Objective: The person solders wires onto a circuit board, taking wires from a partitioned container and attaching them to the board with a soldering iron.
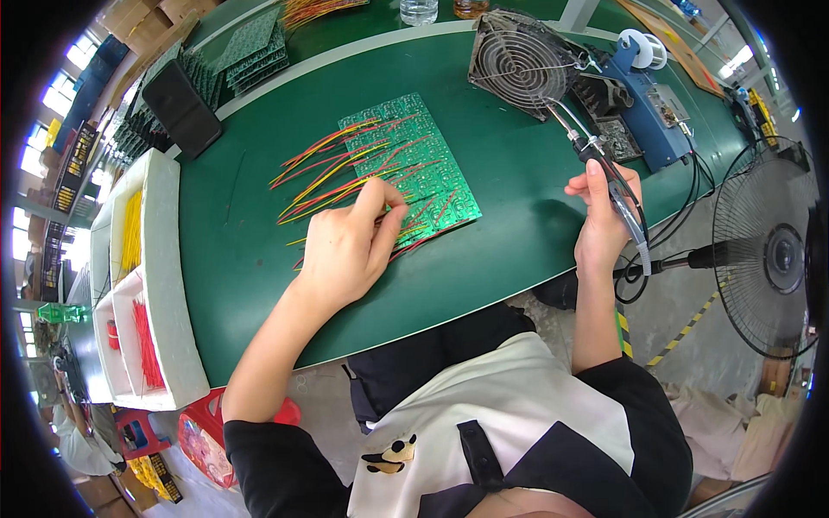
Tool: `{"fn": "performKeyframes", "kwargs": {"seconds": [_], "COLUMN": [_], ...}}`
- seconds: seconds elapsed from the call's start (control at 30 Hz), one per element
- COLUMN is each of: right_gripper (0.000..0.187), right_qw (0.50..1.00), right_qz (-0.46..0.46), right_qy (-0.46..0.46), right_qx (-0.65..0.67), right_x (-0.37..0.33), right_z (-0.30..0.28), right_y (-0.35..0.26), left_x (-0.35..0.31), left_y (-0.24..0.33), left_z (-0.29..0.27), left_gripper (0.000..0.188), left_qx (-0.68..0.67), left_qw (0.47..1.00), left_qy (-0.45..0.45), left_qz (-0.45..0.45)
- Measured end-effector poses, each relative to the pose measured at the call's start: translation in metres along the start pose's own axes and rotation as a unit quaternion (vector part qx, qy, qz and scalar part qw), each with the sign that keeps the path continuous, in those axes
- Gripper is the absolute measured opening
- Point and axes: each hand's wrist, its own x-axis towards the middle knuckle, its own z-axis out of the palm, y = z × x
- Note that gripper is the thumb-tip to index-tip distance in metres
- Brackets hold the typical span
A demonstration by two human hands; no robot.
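Observation:
A green circuit-board panel (440,173) lies on the green worktable, with several red and yellow wires (332,164) running across it and sticking out past its left edge. Over the panel's lower left part, my left hand (350,237) has its thumb and forefinger pinched together on a wire; the fingertips hide most of that spot. My right hand (604,211) grips a soldering iron (589,145) with thin cables attached, to the right of the panel. The iron's metal end points up and left, in front of a square fan with a round wire guard (522,65).
A blue solder-feeder unit with a white reel (643,95) stands behind the iron. At left, a white foam box (164,285) holds yellow and red wires. A black phone (181,108) leans near stacked boards (255,53). A floor fan (781,250) stands at right.

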Motion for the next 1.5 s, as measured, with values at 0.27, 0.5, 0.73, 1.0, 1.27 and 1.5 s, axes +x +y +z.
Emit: {"fn": "performKeyframes", "kwargs": {"seconds": [0.27,0.5,0.73,1.0,1.27,1.5], "right_gripper": [0.015,0.015,0.016,0.017,0.016,0.016], "right_qw": [0.993,0.972,0.964,0.968,0.960,0.960], "right_qz": [0.056,0.128,0.145,0.140,0.152,0.148], "right_qy": [-0.096,-0.184,-0.220,-0.206,-0.229,-0.232], "right_qx": [0.051,0.072,0.023,0.020,0.057,0.047], "right_x": [-0.023,-0.044,-0.057,-0.057,-0.057,-0.058], "right_z": [-0.009,-0.005,0.003,0.004,0.000,0.002], "right_y": [-0.003,-0.013,-0.022,-0.020,-0.017,-0.019], "left_x": [0.002,-0.002,-0.001,-0.002,-0.002,-0.002], "left_y": [-0.007,-0.015,-0.010,-0.010,-0.012,-0.008], "left_z": [0.013,0.017,0.013,0.014,0.016,0.015], "left_gripper": [0.008,0.009,0.005,0.005,0.009,0.006], "left_qx": [0.009,0.003,-0.012,-0.009,-0.001,-0.010], "left_qw": [0.998,0.999,0.997,0.999,0.998,0.998], "left_qy": [0.051,0.042,0.003,0.020,0.029,0.037], "left_qz": [-0.035,-0.026,-0.071,-0.047,-0.055,-0.042]}}
